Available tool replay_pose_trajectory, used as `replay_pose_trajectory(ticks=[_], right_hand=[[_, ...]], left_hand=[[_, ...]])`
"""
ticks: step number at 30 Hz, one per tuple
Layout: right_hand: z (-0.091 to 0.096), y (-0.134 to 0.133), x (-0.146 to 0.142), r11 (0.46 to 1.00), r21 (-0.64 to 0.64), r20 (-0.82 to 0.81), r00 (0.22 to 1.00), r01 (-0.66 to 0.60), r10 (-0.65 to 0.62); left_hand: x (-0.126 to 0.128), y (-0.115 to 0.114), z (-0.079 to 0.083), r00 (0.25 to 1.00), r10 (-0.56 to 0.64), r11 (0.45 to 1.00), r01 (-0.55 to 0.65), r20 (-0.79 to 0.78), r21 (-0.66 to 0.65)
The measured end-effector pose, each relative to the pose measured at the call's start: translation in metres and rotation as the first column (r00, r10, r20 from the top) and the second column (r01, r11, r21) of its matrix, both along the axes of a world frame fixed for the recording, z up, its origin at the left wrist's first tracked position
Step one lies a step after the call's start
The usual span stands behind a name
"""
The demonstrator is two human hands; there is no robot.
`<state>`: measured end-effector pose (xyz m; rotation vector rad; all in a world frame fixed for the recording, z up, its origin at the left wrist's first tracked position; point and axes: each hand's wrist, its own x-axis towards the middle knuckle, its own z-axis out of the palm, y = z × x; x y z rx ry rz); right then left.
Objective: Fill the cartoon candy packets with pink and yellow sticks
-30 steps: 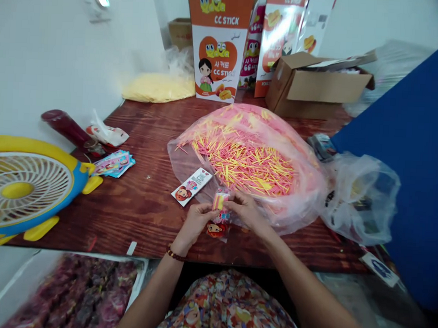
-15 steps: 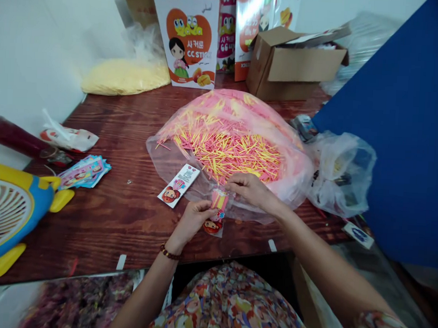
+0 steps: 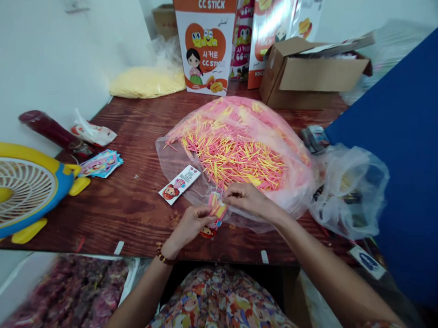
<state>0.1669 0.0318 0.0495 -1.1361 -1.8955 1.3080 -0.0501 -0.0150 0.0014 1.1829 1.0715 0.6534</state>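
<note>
A small printed clear packet with pink and yellow sticks inside is gripped between the thumb and fingers of my left hand. Close to the packet's upper right edge, my right hand has its fingers pinched together; what lies between them is too small to make out. Just beyond both hands spreads a large clear bag heaped with thin pink and yellow sticks. Left of the packet, a white printed card or flat packet rests partly on the bag's edge.
A fan, blue printed packets and a dark red bottle stand left. Behind are a yellow-filled bag, CC Stick box and open carton. A plastic bag lies right; a tub sits below.
The whole view has shifted, showing more of the left side. My right hand has moved slightly down along the packet's edge, and the packet in my left hand is more tilted.
</note>
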Motion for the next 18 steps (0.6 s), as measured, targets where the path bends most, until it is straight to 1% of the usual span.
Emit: replay_pose_trajectory(ticks=[2,4,5,7,9,10,12,14,15,17,18], right_hand=[[-0.011,-0.015,0.007,0.999,-0.046,-0.01,1.0,-0.025,0.024],[-0.025,-0.029,0.013,0.99,-0.141,-0.059,0.998,-0.009,0.0],[-0.032,-0.034,0.015,0.981,-0.195,-0.102,0.994,0.017,-0.037],[-0.047,-0.04,0.018,0.955,-0.28,-0.17,0.975,0.094,-0.145],[-0.056,-0.041,0.017,0.937,-0.305,-0.184,0.955,0.169,-0.232],[-0.059,-0.04,0.016,0.935,-0.296,-0.174,0.952,0.193,-0.252],[-0.058,-0.041,0.014,0.94,-0.274,-0.161,0.954,0.204,-0.254],[-0.051,-0.045,0.015,0.95,-0.248,-0.155,0.961,0.188,-0.231],[-0.046,-0.047,0.016,0.957,-0.229,-0.149,0.965,0.178,-0.215],[-0.037,-0.05,0.023,0.968,-0.179,-0.126,0.971,0.178,-0.202],[-0.033,-0.05,0.029,0.97,-0.151,-0.107,0.973,0.189,-0.206]], left_hand=[[-0.002,-0.014,0.0,0.998,-0.043,0.999,0.042,-0.043,-0.01],[-0.005,-0.025,-0.003,0.997,-0.035,0.999,0.033,-0.071,-0.024],[-0.006,-0.028,-0.006,0.997,-0.002,1.0,0.0,-0.083,-0.027],[-0.008,-0.027,-0.015,0.988,0.11,0.994,-0.112,-0.108,-0.015],[-0.009,-0.018,-0.023,0.969,0.21,0.978,-0.209,-0.13,0.024],[-0.008,-0.011,-0.026,0.961,0.237,0.971,-0.232,-0.141,0.05],[-0.005,0.002,-0.031,0.952,0.244,0.968,-0.226,-0.183,0.114],[0.0,0.009,-0.034,0.925,0.254,0.956,-0.196,-0.282,0.218],[0.002,0.011,-0.036,0.893,0.285,0.938,-0.186,-0.347,0.292],[0.002,0.01,-0.039,0.804,0.371,0.883,-0.151,-0.464,0.444],[0.002,0.01,-0.042,0.763,0.402,0.859,-0.121,-0.507,0.498]])
